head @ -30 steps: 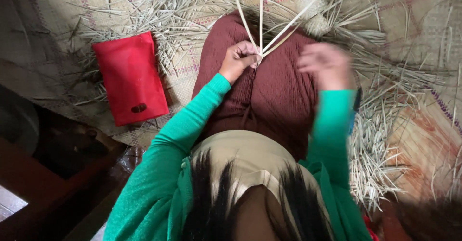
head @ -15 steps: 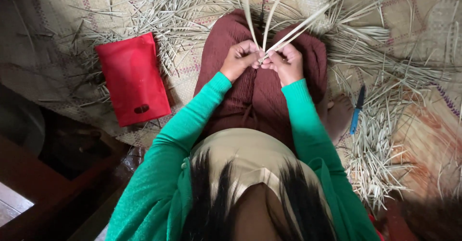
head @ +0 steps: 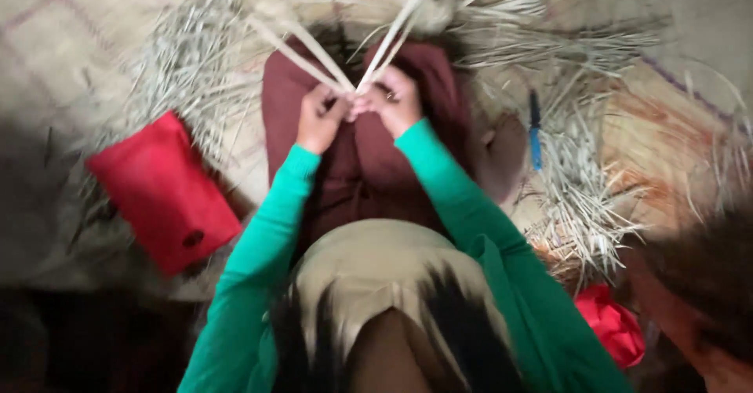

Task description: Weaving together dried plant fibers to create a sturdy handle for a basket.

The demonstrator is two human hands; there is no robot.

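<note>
Pale palm-leaf strips point(head: 345, 63) are pinched where they cross by the left hand point(head: 320, 117) and right hand point(head: 392, 100), both closed tight on them over a maroon-clad lap point(head: 361, 173) at the woven mat's point(head: 94, 32) far edge. A plaiting fold is judged under way; firm tension seems needed next. A red pouch point(head: 163, 193), contents unseen, lies at the mat's left; a blue pen point(head: 535, 130) lies among loose strips point(head: 584, 197) at its right.

Pale flat straw strips point(head: 376, 56), pinched together over the lap; ends fan upward in a V.

Woven mat point(head: 102, 56), strewn pale strips point(head: 580, 197), seemingly red pouch point(head: 163, 193)
</note>
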